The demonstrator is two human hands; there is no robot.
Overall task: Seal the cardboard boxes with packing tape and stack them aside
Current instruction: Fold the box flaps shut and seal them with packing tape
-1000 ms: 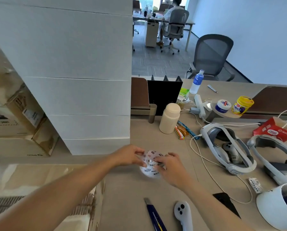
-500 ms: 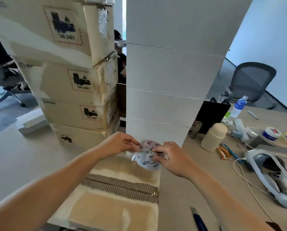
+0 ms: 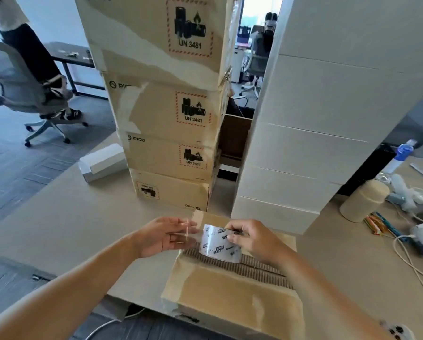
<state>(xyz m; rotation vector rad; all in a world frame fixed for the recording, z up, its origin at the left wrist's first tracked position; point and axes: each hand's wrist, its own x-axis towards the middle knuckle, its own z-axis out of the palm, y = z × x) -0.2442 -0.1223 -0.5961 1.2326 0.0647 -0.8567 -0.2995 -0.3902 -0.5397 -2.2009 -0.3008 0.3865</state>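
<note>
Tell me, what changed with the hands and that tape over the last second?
Both hands carried the tape roll from the desk to above the unsealed cardboard box. The left hand then drew away leftward, pulling out a clear strip. The right hand still grips the roll; the box seam remains untaped.

Grey office chair (image 3: 11,84) upper left, occupied. Cream bottle (image 3: 363,201) on desk (image 3: 58,229), right edge; water bottle (image 3: 401,153) above it.

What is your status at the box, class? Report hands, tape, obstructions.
Right hand grips tape roll, left hand pinches free end. Cardboard box beneath, centre seam untaped. Nothing between tape and box; stacked boxes stand behind.
</note>
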